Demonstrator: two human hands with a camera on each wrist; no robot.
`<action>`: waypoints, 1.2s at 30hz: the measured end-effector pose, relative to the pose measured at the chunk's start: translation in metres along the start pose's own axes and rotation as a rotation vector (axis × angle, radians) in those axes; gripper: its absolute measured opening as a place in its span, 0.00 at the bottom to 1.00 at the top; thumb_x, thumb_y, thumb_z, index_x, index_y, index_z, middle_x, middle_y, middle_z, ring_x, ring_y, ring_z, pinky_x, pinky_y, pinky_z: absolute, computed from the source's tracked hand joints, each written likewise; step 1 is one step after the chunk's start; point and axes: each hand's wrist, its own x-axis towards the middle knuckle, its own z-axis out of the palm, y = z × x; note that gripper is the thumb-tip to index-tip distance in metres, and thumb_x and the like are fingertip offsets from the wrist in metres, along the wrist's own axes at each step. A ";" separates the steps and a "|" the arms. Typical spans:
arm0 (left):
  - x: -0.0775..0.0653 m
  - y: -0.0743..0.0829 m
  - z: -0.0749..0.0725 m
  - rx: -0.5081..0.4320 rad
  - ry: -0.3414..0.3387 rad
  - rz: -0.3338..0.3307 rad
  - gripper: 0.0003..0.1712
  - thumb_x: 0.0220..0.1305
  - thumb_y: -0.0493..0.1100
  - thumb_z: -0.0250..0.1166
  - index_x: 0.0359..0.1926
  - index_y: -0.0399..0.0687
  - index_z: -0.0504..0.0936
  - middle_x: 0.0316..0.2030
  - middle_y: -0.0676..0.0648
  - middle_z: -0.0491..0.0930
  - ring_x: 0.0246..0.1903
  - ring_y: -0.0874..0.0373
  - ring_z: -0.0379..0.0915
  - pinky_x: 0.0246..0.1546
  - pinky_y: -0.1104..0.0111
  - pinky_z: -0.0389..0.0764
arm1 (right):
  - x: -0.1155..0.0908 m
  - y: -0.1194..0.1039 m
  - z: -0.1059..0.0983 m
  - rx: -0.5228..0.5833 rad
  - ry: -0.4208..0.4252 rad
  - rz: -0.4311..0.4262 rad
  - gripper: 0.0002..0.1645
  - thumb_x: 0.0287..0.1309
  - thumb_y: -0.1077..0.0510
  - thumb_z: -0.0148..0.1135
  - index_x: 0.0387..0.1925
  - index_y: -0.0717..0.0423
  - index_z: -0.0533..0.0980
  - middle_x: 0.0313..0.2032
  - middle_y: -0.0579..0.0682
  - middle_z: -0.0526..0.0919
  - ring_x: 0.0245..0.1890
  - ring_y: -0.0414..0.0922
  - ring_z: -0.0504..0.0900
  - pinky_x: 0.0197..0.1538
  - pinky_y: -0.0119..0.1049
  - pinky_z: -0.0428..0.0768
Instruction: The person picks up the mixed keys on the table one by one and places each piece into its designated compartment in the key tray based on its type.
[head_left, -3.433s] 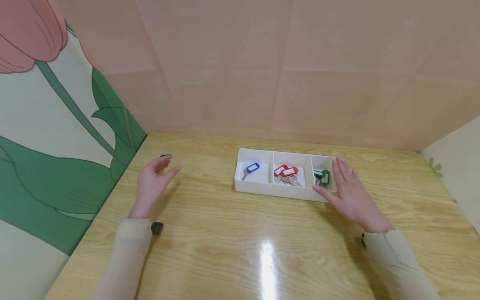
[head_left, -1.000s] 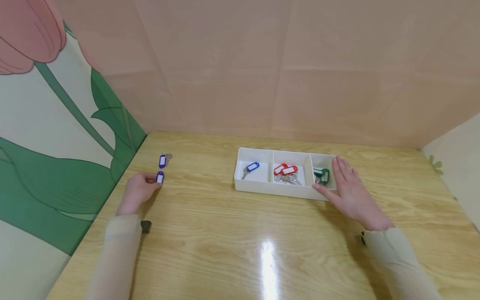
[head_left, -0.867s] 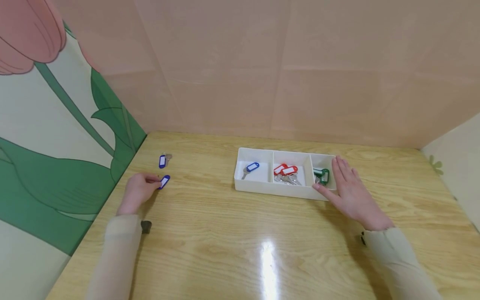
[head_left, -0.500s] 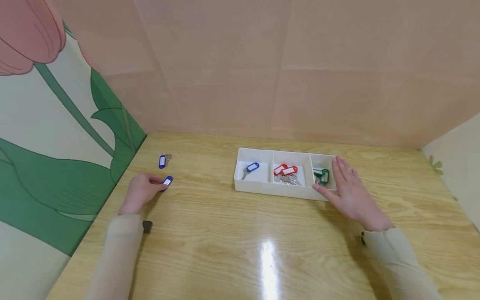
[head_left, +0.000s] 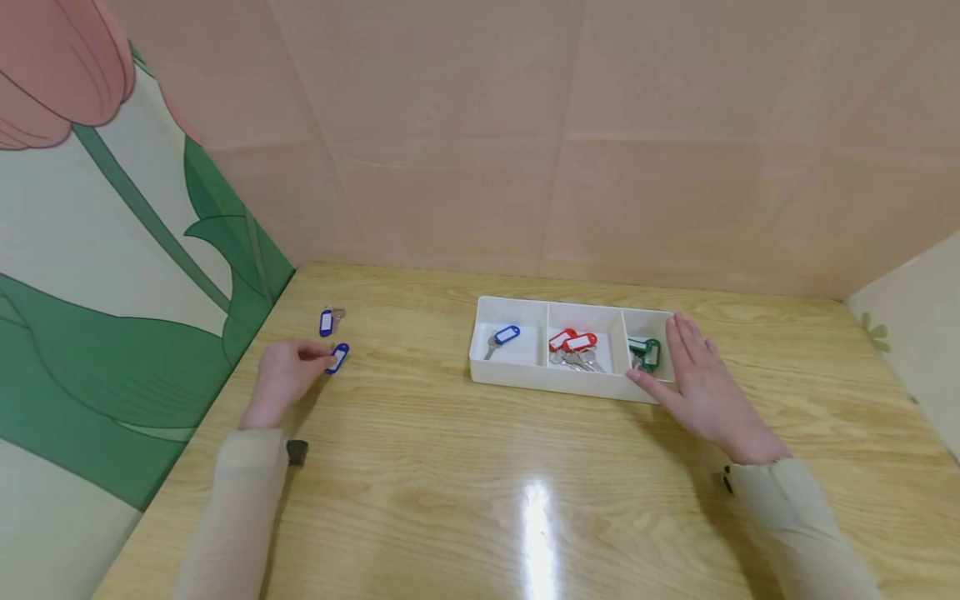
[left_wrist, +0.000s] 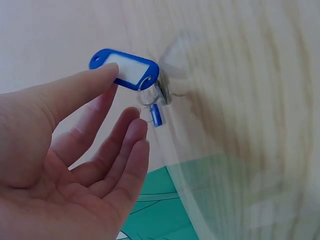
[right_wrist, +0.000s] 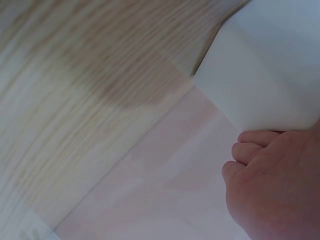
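Between thumb and fingertip, my left hand [head_left: 285,377] pinches a blue key tag [left_wrist: 131,70] with a white label; a metal ring hangs from its end, and its key is partly hidden. Just beyond it on the table lies another blue-tagged key [head_left: 327,322]. My right hand [head_left: 708,400] rests against the right end of a white three-compartment box [head_left: 525,380], fingers straight, thumb at the front rim. The box's left compartment has one blue-tagged key [head_left: 507,335], the middle one red-tagged keys [head_left: 579,342], and the right one green-tagged keys [head_left: 651,354].
The wooden table [head_left: 420,475] meets a pinkish backdrop [head_left: 450,167] behind the box. A panel with green leaves [head_left: 135,375] runs along the left edge, and a pale wall [head_left: 915,333] stands at the right.
My left hand, loosely spread over the left of the table at first, has taken hold of a blue key tag. Since then the tag has shifted slightly right and turned. My right hand stays put.
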 end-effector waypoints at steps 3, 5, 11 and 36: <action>0.000 0.002 0.000 -0.014 0.009 0.012 0.12 0.72 0.43 0.66 0.47 0.38 0.86 0.46 0.37 0.84 0.43 0.45 0.76 0.42 0.57 0.80 | 0.000 0.000 0.000 -0.002 0.003 -0.001 0.61 0.71 0.32 0.53 0.79 0.66 0.34 0.79 0.58 0.29 0.78 0.53 0.27 0.75 0.57 0.30; 0.000 0.002 -0.001 -0.013 0.018 0.034 0.11 0.72 0.43 0.66 0.46 0.38 0.86 0.45 0.37 0.84 0.42 0.46 0.76 0.41 0.59 0.80 | 0.000 0.000 0.000 -0.005 0.001 -0.002 0.61 0.71 0.32 0.53 0.78 0.66 0.34 0.79 0.57 0.29 0.78 0.53 0.27 0.75 0.57 0.31; 0.000 0.004 0.000 -0.044 0.097 0.131 0.08 0.71 0.38 0.66 0.44 0.35 0.84 0.42 0.36 0.84 0.40 0.45 0.79 0.40 0.57 0.81 | 0.000 0.000 -0.001 -0.002 -0.017 0.002 0.61 0.71 0.32 0.53 0.78 0.66 0.33 0.79 0.57 0.27 0.78 0.53 0.26 0.75 0.56 0.29; -0.001 0.023 -0.006 -0.113 0.182 0.171 0.16 0.73 0.36 0.63 0.57 0.35 0.83 0.48 0.35 0.83 0.46 0.44 0.80 0.45 0.53 0.82 | 0.000 0.000 -0.001 0.008 0.002 -0.006 0.61 0.71 0.32 0.54 0.79 0.65 0.34 0.79 0.57 0.29 0.78 0.53 0.27 0.75 0.57 0.30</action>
